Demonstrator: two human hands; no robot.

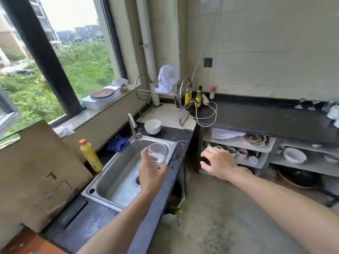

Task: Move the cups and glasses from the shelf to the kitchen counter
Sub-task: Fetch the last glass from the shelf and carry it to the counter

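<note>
Entry, task midway by my judgement: my left hand (152, 173) grips one clear glass (157, 154) above the sink-side counter (180, 149); my right hand (218, 162), fingers (211, 150) spread and empty, hovers before the shelf (260, 159), where a pink mug (242, 154) and other cups wait.

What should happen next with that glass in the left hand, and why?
Probably lower the glass onto the dark counter beside the sink. The left hand grips it upright over the sink's edge, not yet set down, while the open right hand reaches toward the shelf where more cups stand.
</note>
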